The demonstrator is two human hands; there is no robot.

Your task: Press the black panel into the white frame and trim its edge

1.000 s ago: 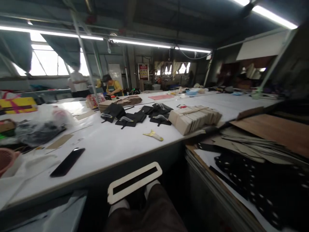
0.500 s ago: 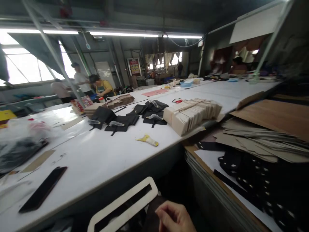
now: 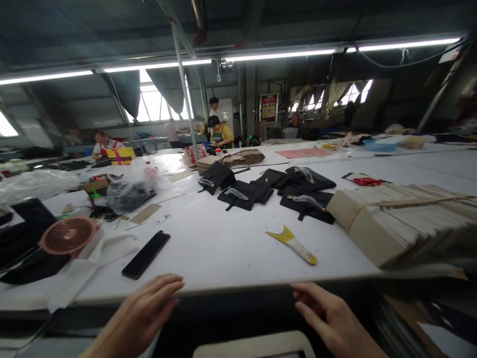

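Observation:
My left hand [image 3: 143, 315] is at the table's front edge, fingers stretched out, with nothing in it. The black phone [image 3: 146, 253] lies just beyond it. My right hand [image 3: 330, 315] hovers over the gap before the table, thumb and fingers apart, also empty. Below and between both hands a cream-coloured frame with rounded corners [image 3: 253, 347] shows at the bottom edge, mostly cut off. On the white table [image 3: 223, 258] lies a yellow tool with a forked end [image 3: 294, 243]. Behind it are several black bag-like pieces [image 3: 238, 194] with plastic-wrapped strips and gold-coloured rings.
A bundle of card pieces [image 3: 402, 223] tied with a band stands at the right. To the left are a pink fan [image 3: 70, 234] and a plastic bag with dark contents [image 3: 130, 191]. A pole [image 3: 185, 84] rises behind the table; co-workers sit and stand farther back.
The view has swung left. My right hand, earlier closed near a dark piece beside the cream frame, is now open. My left hand has come into view. The frame sits lower in view.

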